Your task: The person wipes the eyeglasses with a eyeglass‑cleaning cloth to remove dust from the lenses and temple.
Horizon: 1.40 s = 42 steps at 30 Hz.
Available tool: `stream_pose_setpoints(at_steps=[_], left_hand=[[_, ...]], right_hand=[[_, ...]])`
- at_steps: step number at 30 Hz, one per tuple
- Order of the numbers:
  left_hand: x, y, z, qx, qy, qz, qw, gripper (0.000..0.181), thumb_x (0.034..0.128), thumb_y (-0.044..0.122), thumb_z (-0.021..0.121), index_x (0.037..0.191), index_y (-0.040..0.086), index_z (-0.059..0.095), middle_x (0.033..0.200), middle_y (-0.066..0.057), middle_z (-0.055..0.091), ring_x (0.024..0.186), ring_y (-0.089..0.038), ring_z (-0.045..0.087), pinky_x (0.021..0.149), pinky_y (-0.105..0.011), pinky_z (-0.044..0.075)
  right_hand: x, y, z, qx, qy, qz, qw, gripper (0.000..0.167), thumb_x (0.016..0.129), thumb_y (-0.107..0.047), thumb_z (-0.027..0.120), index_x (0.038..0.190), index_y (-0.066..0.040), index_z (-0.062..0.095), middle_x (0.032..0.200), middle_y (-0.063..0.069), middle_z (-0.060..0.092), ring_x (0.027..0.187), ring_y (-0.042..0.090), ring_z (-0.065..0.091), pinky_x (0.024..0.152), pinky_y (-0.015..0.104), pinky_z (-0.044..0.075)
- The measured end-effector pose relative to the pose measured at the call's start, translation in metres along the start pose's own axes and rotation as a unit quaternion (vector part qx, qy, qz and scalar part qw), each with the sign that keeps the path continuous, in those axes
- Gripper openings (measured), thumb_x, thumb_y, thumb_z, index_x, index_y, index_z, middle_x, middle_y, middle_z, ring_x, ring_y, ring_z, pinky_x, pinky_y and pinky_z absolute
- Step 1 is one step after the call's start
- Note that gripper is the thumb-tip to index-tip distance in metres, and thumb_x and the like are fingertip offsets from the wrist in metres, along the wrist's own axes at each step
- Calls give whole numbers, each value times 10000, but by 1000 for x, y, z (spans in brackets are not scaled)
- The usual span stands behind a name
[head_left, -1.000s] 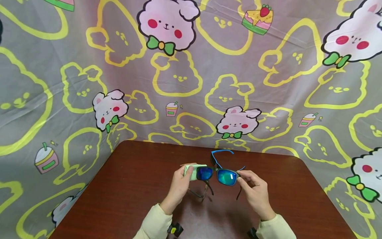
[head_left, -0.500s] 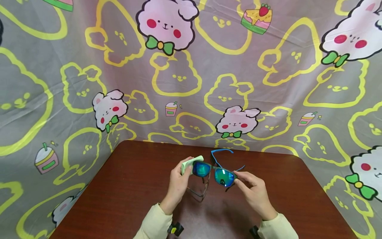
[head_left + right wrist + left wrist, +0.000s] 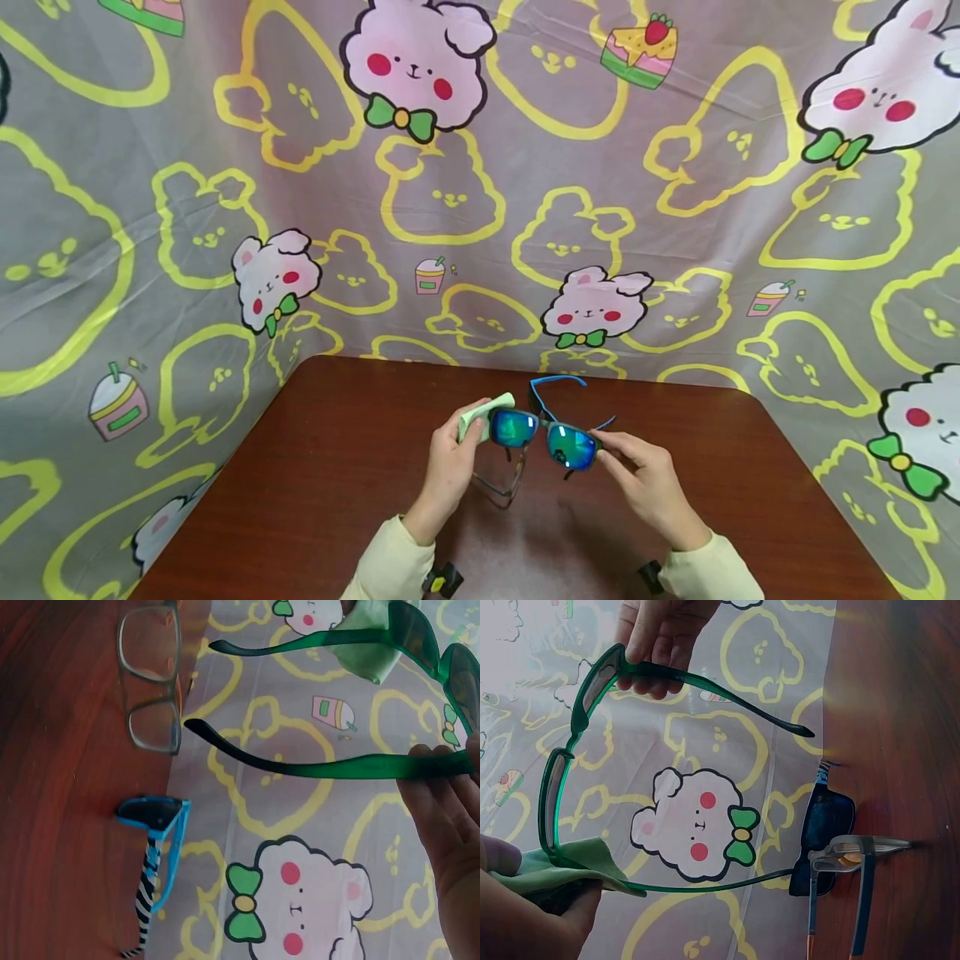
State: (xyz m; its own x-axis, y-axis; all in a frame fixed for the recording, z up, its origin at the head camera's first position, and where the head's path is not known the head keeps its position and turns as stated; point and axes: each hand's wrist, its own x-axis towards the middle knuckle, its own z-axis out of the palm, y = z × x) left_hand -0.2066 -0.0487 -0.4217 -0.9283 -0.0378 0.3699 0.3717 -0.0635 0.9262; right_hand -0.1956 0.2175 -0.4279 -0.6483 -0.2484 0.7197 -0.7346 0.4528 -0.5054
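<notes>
A pair of green-framed sunglasses [image 3: 572, 447] with mirrored blue-green lenses is held up above the table, temples unfolded and lenses towards the head camera. My left hand [image 3: 448, 467] grips one end of the frame through a folded pale green cloth [image 3: 474, 418], its thumb on the near side. At the opposite hinge, my right hand [image 3: 645, 475] pinches the frame between thumb and fingers. The right wrist view shows those fingers [image 3: 442, 795] against the green temple [image 3: 337, 766]. In the left wrist view the cloth [image 3: 570, 862] wraps the corner by the hinge.
Clear-lensed eyeglasses [image 3: 150, 679] lie on the brown table [image 3: 337, 467], partly behind the held pair in the head view. Blue sunglasses [image 3: 557, 382] with a zebra-striped temple [image 3: 146, 892] lie farther back. A patterned curtain [image 3: 465, 167] surrounds the table.
The sunglasses have tilted, turning their lenses up and their temples mostly out of the head view. The cloth has turned along with the left hand. Over the last half second both hands shifted slightly right.
</notes>
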Motion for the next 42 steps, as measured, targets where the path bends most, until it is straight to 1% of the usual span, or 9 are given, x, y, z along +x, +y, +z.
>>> stream_pose_setpoints(at_steps=[8, 15, 18, 20, 23, 27, 30, 35, 42], left_hand=[[1, 5, -1, 14, -45, -20, 10000, 297, 964, 29, 504, 1245, -6, 593, 1251, -117, 594, 1182, -197, 521, 921, -271, 452], [-6, 35, 1, 372, -80, 119, 9992, 289, 947, -41, 486, 1214, -63, 592, 1228, -200, 584, 1169, -273, 528, 900, -226, 450], [-8, 37, 0, 491, -107, 173, 9986, 292, 943, -45, 490, 1217, -73, 587, 1231, -192, 582, 1168, -274, 529, 890, -192, 441], [-8, 35, 0, 584, -134, 309, 9977, 296, 937, -55, 496, 1220, -81, 580, 1236, -201, 575, 1168, -287, 527, 889, -185, 439], [-7, 19, -1, 778, -167, 684, 9945, 318, 935, -32, 522, 1248, -51, 574, 1271, -170, 563, 1190, -268, 516, 935, -235, 432], [-7, -4, -3, 1314, -304, 1239, 9831, 373, 946, 57, 552, 1316, 14, 539, 1352, -85, 519, 1249, -216, 472, 995, -354, 397], [-9, -8, -3, 1729, -556, 1705, 9685, 425, 960, 91, 538, 1371, 9, 471, 1422, -73, 446, 1287, -226, 431, 973, -418, 404], [-10, -13, -4, 2484, -787, 2677, 9276, 477, 965, 98, 519, 1399, -51, 391, 1478, -145, 345, 1324, -279, 374, 961, -439, 406], [-8, -15, -5, 3670, -696, 3937, 8400, 470, 1019, 241, 368, 1337, -93, 456, 1419, -213, 404, 1311, -344, 378, 1037, -386, 353]], right_hand=[[5, -2, -4, -390, -316, -580, 9971, 480, 668, 202, 721, 1103, 9, 668, 981, 66, 681, 828, 145, 665, 701, 147, 509], [7, -4, -4, -616, -372, -960, 9928, 516, 627, 205, 744, 1106, 32, 662, 966, 71, 680, 780, 149, 657, 698, 135, 503], [7, -5, -4, -630, -331, -1046, 9920, 493, 625, 190, 756, 1082, 27, 671, 955, 70, 684, 778, 153, 664, 695, 137, 504], [7, -5, -4, -617, -374, -946, 9929, 447, 650, 160, 756, 1068, 20, 678, 958, 70, 688, 793, 151, 669, 702, 136, 503], [5, -5, -5, -598, -465, -705, 9946, 378, 695, 111, 750, 1051, 4, 685, 961, 60, 690, 814, 135, 667, 724, 125, 493], [3, -5, -5, -666, -419, -579, 9952, 363, 698, 104, 754, 1035, -16, 690, 945, 30, 692, 805, 111, 662, 716, 126, 494], [1, -5, -4, -700, -368, -480, 9957, 373, 691, 110, 759, 1031, -30, 691, 933, 6, 690, 783, 87, 655, 688, 135, 504], [1, -5, -4, -570, -327, -425, 9969, 340, 730, 80, 749, 1044, -34, 683, 934, 18, 687, 768, 132, 667, 688, 141, 508], [0, -5, -4, -461, -281, -347, 9979, 377, 705, 116, 747, 1049, -25, 683, 960, 44, 691, 825, 114, 670, 729, 134, 497]])
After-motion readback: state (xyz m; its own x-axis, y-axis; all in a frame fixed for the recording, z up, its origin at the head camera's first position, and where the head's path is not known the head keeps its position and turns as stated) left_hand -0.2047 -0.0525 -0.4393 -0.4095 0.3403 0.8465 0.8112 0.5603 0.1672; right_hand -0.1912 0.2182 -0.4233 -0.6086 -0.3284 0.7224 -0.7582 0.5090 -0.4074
